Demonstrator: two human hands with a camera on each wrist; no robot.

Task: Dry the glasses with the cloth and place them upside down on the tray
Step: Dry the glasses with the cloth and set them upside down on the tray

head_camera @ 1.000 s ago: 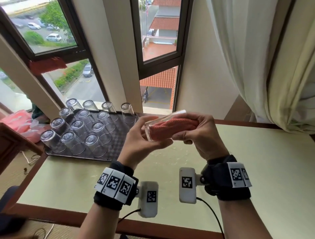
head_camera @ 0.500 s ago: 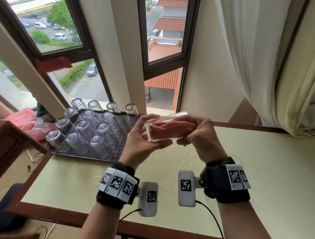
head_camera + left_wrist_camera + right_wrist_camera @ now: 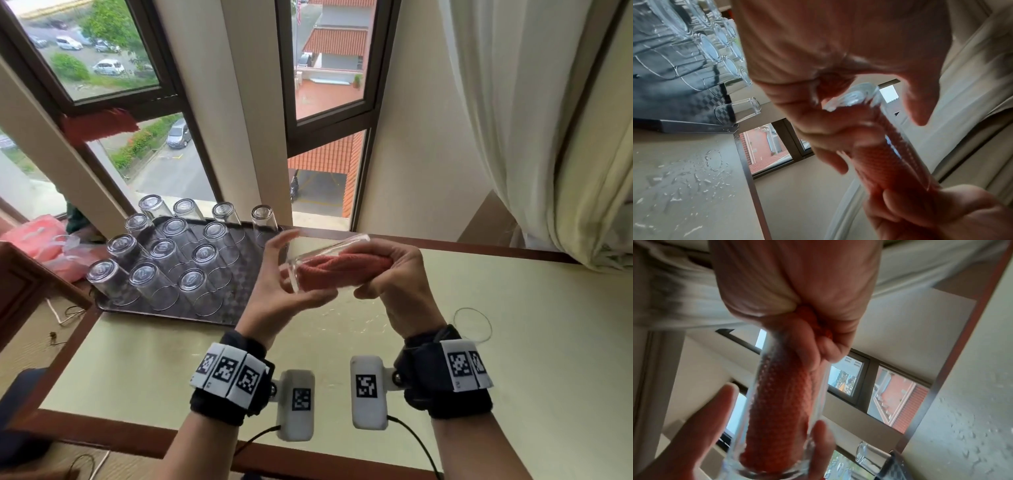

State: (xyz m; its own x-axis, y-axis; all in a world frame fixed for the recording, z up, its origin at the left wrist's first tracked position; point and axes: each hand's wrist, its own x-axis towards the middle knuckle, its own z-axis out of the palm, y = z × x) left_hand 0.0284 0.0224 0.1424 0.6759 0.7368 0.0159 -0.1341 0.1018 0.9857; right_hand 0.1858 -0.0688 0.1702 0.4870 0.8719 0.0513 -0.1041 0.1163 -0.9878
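Since a second ago we have barely shifted: our left hand (image 3: 274, 294) cradles the glass (image 3: 329, 263), right hand (image 3: 394, 274) pinching the cloth (image 3: 342, 272) inside; twisting harder could slip the wet glass from that loose grip onto the table (image 3: 513, 342).

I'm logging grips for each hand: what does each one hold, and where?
The left hand holds the glass at its base end. The right hand grips the orange cloth stuffed inside it.

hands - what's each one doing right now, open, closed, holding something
Left hand: holds the base end of the glass, thumb and fingers around it.
Right hand: grips the orange cloth stuffed inside the glass.
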